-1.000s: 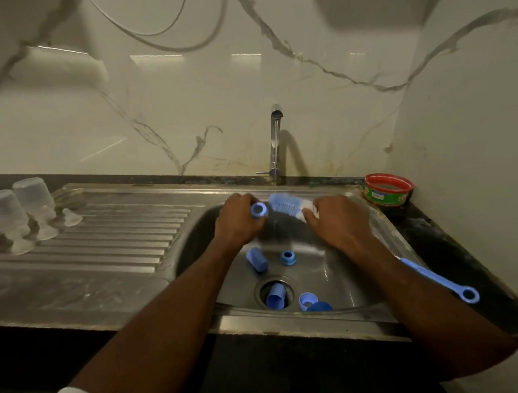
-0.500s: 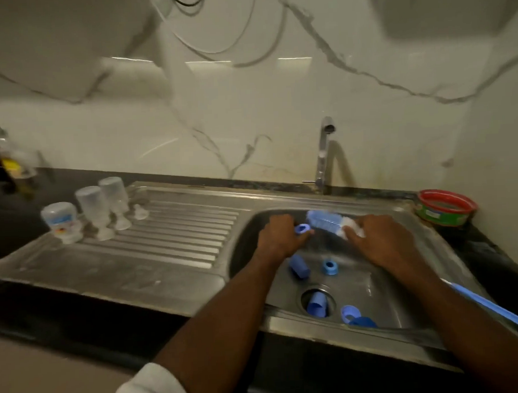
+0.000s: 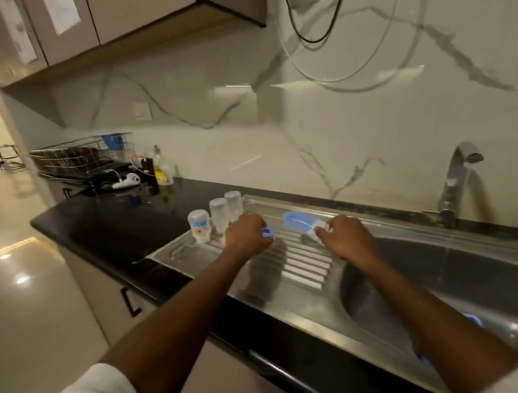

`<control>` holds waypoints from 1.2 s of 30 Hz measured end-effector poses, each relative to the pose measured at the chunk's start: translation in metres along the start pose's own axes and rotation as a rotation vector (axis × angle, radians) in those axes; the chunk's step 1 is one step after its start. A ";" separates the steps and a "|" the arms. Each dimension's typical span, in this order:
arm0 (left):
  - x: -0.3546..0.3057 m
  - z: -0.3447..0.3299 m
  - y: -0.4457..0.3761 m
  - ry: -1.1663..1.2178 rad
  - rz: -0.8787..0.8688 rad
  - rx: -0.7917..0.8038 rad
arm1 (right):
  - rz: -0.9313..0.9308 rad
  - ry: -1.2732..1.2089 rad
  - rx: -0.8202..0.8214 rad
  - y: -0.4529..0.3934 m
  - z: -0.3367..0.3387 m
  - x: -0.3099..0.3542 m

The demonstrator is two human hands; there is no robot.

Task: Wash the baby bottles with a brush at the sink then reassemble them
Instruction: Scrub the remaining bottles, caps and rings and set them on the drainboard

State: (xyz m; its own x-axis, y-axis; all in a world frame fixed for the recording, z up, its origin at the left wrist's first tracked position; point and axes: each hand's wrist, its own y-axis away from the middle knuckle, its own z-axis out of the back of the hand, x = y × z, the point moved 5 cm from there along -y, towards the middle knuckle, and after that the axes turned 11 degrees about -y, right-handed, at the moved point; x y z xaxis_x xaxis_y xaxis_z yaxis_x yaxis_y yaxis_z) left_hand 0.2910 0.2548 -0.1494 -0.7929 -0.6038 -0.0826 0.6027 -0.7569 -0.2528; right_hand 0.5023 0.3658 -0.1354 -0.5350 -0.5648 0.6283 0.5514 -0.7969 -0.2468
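Observation:
My left hand [image 3: 247,235] grips a small blue bottle ring [image 3: 267,232] above the ribbed steel drainboard [image 3: 302,268]. My right hand [image 3: 347,240] holds the blue bottle brush [image 3: 297,223], its bristle head pointing left toward the ring. Three clear baby bottles [image 3: 220,216] stand upside down at the drainboard's far left, just beyond my left hand; one has a printed label [image 3: 198,225]. A blue bottle part [image 3: 474,319] shows in the sink bowl [image 3: 433,278], partly hidden by my right forearm.
The tap [image 3: 456,181] rises behind the sink at the right. On the black counter [image 3: 119,226] to the left stand a wire dish rack [image 3: 78,162], a soap bottle [image 3: 161,171] and a white object [image 3: 128,181]. Cabinets hang overhead.
Both hands have moved left out of the sink bowl to above the drainboard, still carrying the ring and the brush. The camera has swung left, showing the counter and dish rack.

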 end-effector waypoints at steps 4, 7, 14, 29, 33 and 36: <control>0.058 -0.004 -0.002 0.009 0.096 -0.009 | 0.008 0.035 0.016 -0.014 -0.045 0.043; 0.069 -0.008 -0.007 0.015 0.100 -0.022 | 0.010 0.049 0.019 -0.018 -0.066 0.055; 0.060 -0.028 -0.013 -0.043 0.063 0.048 | 0.024 0.078 -0.005 -0.017 -0.070 0.051; -0.142 -0.016 -0.007 0.167 -0.328 -0.083 | -0.080 0.190 -0.191 0.030 0.078 -0.076; -0.234 -0.059 0.018 0.204 -0.462 0.038 | -0.186 0.246 -0.144 0.059 0.114 -0.145; -0.289 -0.107 0.028 0.087 -0.529 0.195 | -0.291 0.365 -0.040 0.075 0.128 -0.196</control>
State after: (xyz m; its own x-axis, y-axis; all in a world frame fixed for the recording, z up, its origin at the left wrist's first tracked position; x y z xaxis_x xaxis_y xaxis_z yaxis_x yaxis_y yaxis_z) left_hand 0.5273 0.4350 -0.2361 -0.9908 -0.1135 -0.0741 0.1205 -0.9877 -0.0991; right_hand 0.7301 0.4444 -0.1825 -0.8576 -0.3496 0.3771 0.3242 -0.9368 -0.1312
